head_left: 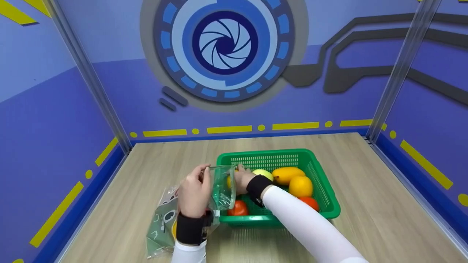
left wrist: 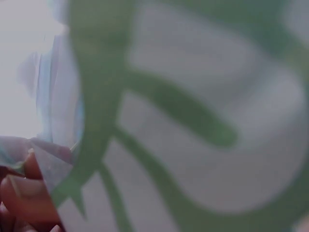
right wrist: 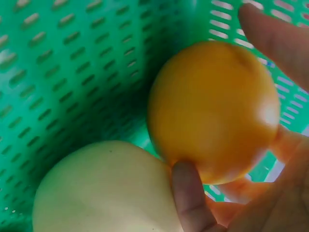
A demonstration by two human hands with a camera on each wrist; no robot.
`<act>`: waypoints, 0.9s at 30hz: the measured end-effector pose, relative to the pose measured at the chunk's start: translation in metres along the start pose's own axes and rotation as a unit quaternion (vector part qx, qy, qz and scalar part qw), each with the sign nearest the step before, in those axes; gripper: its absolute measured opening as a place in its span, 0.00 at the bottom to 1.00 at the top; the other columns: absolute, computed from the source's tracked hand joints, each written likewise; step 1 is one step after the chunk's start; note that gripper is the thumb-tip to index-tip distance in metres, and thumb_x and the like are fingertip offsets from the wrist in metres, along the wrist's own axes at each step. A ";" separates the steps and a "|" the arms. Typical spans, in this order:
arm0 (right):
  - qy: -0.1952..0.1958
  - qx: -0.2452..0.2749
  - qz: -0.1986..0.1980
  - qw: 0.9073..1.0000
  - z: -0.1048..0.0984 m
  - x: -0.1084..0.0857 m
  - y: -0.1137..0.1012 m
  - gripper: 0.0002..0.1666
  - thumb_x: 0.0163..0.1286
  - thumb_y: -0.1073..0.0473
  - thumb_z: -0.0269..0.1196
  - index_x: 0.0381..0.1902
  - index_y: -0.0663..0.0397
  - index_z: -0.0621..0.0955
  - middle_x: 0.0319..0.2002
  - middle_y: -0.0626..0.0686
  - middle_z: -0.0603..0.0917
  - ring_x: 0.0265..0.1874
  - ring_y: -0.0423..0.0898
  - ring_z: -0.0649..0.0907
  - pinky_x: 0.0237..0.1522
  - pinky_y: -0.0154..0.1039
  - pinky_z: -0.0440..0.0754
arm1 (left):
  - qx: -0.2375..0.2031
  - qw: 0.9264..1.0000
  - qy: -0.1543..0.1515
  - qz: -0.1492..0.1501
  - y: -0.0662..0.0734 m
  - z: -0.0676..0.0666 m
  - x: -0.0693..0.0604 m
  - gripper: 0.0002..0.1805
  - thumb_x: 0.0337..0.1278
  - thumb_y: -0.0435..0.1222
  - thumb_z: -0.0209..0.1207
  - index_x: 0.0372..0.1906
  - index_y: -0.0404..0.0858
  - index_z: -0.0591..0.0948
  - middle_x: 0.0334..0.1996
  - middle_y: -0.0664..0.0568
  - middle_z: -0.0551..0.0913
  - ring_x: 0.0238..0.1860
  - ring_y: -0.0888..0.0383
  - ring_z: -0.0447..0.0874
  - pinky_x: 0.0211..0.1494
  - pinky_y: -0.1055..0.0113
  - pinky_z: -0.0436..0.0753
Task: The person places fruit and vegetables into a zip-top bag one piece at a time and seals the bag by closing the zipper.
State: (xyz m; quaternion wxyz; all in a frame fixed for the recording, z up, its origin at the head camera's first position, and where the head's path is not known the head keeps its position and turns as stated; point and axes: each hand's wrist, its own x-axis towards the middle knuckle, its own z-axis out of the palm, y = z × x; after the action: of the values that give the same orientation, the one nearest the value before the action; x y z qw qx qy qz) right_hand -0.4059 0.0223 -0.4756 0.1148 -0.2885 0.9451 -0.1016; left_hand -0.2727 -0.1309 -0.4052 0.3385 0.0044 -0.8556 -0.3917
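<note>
My left hand (head_left: 194,191) pinches the rim of a clear plastic bag (head_left: 222,186) with a green cartoon print, its mouth facing the basket. In the left wrist view the printed plastic (left wrist: 193,116) covers most of the picture, with fingers (left wrist: 29,193) at the lower left. My right hand (head_left: 244,179) reaches into the left part of the green basket (head_left: 278,218). Its fingers (right wrist: 188,195) curl round an orange fruit (right wrist: 212,111), beside a pale yellow-green fruit (right wrist: 106,188) in the right wrist view.
The basket also holds a yellow mango-like fruit (head_left: 288,175), an orange (head_left: 301,187) and two red tomatoes, one at left (head_left: 238,208) and one at right (head_left: 310,203). Blue-purple panels (head_left: 117,91) stand round the wooden table (head_left: 373,204).
</note>
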 end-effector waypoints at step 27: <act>0.062 0.171 0.026 0.983 -0.020 -0.012 0.009 0.43 0.61 0.49 0.73 0.72 0.45 0.68 0.64 0.65 0.72 0.56 0.61 0.79 0.56 0.54 0.80 | 0.005 1.000 0.001 -0.004 0.001 0.002 0.000 0.09 0.68 0.33 0.63 0.47 0.35 0.89 0.25 0.48 0.83 0.22 0.59 0.73 0.27 0.69 0.74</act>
State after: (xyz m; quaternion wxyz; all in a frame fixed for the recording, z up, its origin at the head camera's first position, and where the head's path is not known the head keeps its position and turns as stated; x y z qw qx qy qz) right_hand -0.4066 0.0388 -0.4570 0.1066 -0.2333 0.9261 -0.2765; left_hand -0.2738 -0.1293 -0.4054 0.3382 0.0097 -0.8571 -0.3885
